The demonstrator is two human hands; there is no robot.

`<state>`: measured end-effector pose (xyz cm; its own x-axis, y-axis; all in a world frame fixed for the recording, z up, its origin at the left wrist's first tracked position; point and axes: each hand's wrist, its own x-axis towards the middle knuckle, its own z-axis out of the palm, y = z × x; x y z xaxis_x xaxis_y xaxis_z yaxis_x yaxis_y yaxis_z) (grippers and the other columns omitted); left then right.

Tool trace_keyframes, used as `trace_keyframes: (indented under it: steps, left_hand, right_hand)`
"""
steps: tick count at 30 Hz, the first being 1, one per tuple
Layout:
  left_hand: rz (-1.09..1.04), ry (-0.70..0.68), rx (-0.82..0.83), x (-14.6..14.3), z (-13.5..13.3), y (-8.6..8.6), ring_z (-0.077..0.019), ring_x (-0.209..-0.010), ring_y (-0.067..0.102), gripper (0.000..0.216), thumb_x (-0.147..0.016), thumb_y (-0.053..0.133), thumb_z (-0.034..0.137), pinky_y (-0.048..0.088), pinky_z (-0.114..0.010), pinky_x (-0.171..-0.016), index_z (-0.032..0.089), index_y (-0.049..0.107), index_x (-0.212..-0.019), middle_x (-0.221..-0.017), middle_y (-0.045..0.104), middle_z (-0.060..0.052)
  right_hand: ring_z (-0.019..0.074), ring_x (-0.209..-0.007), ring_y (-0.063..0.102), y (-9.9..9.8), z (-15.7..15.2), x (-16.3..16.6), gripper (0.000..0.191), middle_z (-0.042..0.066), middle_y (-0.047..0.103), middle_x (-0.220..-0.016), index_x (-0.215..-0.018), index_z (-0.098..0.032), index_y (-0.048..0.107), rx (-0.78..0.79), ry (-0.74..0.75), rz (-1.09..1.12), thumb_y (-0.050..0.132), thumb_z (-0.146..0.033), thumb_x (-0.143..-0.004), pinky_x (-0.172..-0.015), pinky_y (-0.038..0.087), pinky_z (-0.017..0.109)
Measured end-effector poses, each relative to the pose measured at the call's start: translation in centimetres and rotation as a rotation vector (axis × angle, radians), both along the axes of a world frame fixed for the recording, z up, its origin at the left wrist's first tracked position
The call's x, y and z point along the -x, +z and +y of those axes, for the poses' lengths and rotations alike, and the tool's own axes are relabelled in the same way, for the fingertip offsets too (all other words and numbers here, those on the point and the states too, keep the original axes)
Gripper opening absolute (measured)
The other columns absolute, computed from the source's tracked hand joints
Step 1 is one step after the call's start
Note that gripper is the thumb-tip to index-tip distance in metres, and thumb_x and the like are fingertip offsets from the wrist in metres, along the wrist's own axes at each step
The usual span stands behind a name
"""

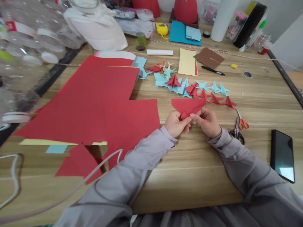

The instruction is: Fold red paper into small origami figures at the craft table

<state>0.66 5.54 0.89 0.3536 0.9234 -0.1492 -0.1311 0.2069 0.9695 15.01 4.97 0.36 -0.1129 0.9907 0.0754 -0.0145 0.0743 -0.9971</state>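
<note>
A partly folded piece of red paper (188, 104) is held up between my two hands, its long straight edge facing away from me. My left hand (177, 123) pinches its lower left part, thumb on top. On the lower right, my right hand (207, 122) grips it with the thumb pressed near the other thumb. Just beyond the paper lie folded paper cranes, several red ones (215, 99) and several light blue ones (214, 87). Large red paper sheets (94, 101) spread to the left of my hands.
Orange-handled scissors (243, 123) and black-handled scissors (236, 133) lie right of my hands, near a phone (282, 154). A white cable (82, 183) crosses the left front. Yellow paper (187, 63), brown paper (209, 58) and a black pen (213, 70) lie farther back. Plastic bottles (35, 41) crowd the left.
</note>
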Motion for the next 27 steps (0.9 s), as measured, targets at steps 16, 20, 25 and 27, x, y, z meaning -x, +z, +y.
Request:
trace_keyframes:
  steps: [16,20,25,27]
  left_hand:
    - [0.019,-0.067,-0.027,0.04,0.00,0.40,-0.0085,-0.029,0.048,0.051,-0.058,0.077,0.056,0.037,-0.020,-0.034,0.014,0.052,-0.046,-0.036,0.052,0.000]
    - [0.030,-0.053,-0.028,0.12,0.05,0.46,-0.0080,-0.029,0.047,0.051,-0.059,0.077,0.054,0.037,-0.019,-0.034,0.013,0.051,-0.045,-0.035,0.051,0.000]
    - [-0.038,-0.066,0.039,0.11,-0.04,0.24,-0.0096,-0.030,0.050,0.046,-0.055,0.081,0.049,0.040,-0.021,-0.033,0.012,0.055,-0.047,-0.039,0.056,-0.001]
    - [-0.082,0.006,0.073,-0.07,-0.12,-0.02,-0.0100,-0.030,0.051,0.045,-0.054,0.082,0.048,0.042,-0.021,-0.032,0.012,0.055,-0.049,-0.042,0.058,0.000]
  right_hand:
    - [0.0053,-0.038,0.037,0.39,-0.14,0.01,0.049,-0.005,0.046,-0.040,-0.049,-0.018,0.051,0.025,-0.008,-0.070,0.072,-0.059,-0.065,-0.039,0.030,0.021]
    - [0.0046,-0.036,0.036,0.40,-0.17,-0.02,0.050,-0.005,0.045,-0.038,-0.047,-0.017,0.049,0.033,-0.019,-0.071,0.074,-0.057,-0.064,-0.038,0.028,0.021]
    - [0.0057,-0.038,0.042,0.55,-0.08,-0.14,0.046,-0.004,0.050,-0.043,-0.054,-0.016,0.056,0.020,0.105,-0.079,0.065,-0.058,-0.073,-0.039,0.033,0.020]
    - [0.0057,-0.038,0.042,0.61,0.00,-0.19,0.047,-0.004,0.050,-0.042,-0.052,-0.016,0.055,0.017,0.101,-0.093,0.066,-0.057,-0.073,-0.039,0.033,0.020]
